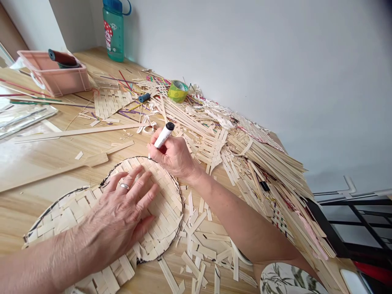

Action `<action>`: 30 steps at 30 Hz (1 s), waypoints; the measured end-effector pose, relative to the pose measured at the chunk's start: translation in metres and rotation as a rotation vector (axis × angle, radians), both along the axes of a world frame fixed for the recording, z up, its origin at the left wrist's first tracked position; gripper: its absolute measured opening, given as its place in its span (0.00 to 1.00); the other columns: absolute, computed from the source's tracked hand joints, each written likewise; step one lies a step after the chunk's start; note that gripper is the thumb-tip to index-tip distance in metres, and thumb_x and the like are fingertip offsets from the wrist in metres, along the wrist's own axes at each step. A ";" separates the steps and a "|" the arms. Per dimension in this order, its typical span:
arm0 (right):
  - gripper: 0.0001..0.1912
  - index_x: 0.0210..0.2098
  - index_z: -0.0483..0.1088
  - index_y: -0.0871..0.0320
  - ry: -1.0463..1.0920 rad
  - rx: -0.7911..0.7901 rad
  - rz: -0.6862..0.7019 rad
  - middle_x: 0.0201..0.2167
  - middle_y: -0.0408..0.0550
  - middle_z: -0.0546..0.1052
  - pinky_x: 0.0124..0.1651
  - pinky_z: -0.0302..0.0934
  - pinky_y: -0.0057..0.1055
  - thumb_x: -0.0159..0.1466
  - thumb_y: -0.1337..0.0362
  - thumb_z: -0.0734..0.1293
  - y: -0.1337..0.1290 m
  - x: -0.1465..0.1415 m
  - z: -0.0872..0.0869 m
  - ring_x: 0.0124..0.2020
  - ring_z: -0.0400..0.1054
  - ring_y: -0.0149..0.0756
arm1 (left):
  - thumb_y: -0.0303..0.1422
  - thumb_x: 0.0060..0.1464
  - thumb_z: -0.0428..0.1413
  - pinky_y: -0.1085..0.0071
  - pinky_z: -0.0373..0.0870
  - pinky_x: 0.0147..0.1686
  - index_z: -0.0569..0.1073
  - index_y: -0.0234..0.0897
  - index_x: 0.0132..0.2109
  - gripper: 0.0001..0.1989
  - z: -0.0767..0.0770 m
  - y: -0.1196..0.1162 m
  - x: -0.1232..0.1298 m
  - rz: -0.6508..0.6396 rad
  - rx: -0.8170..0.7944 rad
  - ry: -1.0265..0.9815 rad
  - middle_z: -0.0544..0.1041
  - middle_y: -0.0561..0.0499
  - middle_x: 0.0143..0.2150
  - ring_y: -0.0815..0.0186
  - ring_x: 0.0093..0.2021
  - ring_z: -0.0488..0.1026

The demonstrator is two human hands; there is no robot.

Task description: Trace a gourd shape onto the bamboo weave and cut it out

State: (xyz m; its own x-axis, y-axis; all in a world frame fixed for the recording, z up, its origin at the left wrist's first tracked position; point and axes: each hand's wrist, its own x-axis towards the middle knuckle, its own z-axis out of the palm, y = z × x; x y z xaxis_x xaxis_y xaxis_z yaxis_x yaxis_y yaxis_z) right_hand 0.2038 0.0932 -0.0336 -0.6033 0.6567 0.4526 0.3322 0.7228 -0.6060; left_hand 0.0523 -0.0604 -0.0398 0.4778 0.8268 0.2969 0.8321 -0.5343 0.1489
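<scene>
Right hand [176, 157] curled tight round a white marker pen [162, 135], black end up, tip angled down at the rim of the woven bamboo mat [161, 202], which lies flat on the bench [39, 151] right under both hands. Left hand [118, 218] spread wide, palm down, fingers splayed, pinning the mat, plain ring [124, 186] on one finger. Dark line runs round the mat's edge, w/ another curve out to lower left. Risks now: only that one hand's pressing the mat, so if the pressure eases, strips could slide, the weave could shift, and any marking could wander off the line. Loose bamboo offcuts [196, 241] crowd the mat's right side, and one caught under the pen could knock it off course. Fresh ink could smear if a palm drags across it. Further out, big heap of bamboo strips [260, 163] sprawls toward the bench edge, could slide off if a forearm catches it. Beyond that: woven panel [110, 102], dark spool [144, 97], green-yellow tape roll [177, 91], pink crate [52, 73], teal bottle [113, 34]. Hard to make out: pen tip nearly lost by the fingers, can't tell if it's touching; line under left hand hidden; mat's lower edge cut off by frame; leaf-print cloth [286, 279] at bottom, unclear what it is.
</scene>
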 end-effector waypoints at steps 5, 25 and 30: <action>0.09 0.35 0.67 0.55 0.002 0.012 -0.009 0.23 0.37 0.67 0.29 0.56 0.27 0.70 0.58 0.62 0.000 0.000 -0.002 0.22 0.58 0.27 | 0.35 0.65 0.52 0.42 0.66 0.60 0.75 0.36 0.57 0.17 -0.001 -0.001 0.000 0.007 0.031 -0.020 0.76 0.37 0.63 0.41 0.67 0.67; 0.08 0.36 0.67 0.55 0.008 0.023 -0.025 0.24 0.38 0.70 0.30 0.57 0.28 0.69 0.58 0.64 0.003 -0.005 -0.003 0.23 0.60 0.28 | 0.36 0.65 0.53 0.41 0.64 0.61 0.75 0.36 0.59 0.19 -0.001 -0.001 0.001 0.007 -0.039 -0.014 0.75 0.36 0.64 0.41 0.68 0.65; 0.10 0.35 0.68 0.55 -0.004 0.049 0.006 0.25 0.39 0.71 0.32 0.59 0.29 0.69 0.56 0.65 0.004 -0.006 -0.004 0.25 0.62 0.29 | 0.37 0.65 0.53 0.40 0.63 0.61 0.75 0.36 0.60 0.20 -0.001 -0.001 0.001 0.009 -0.034 -0.005 0.75 0.37 0.64 0.40 0.68 0.64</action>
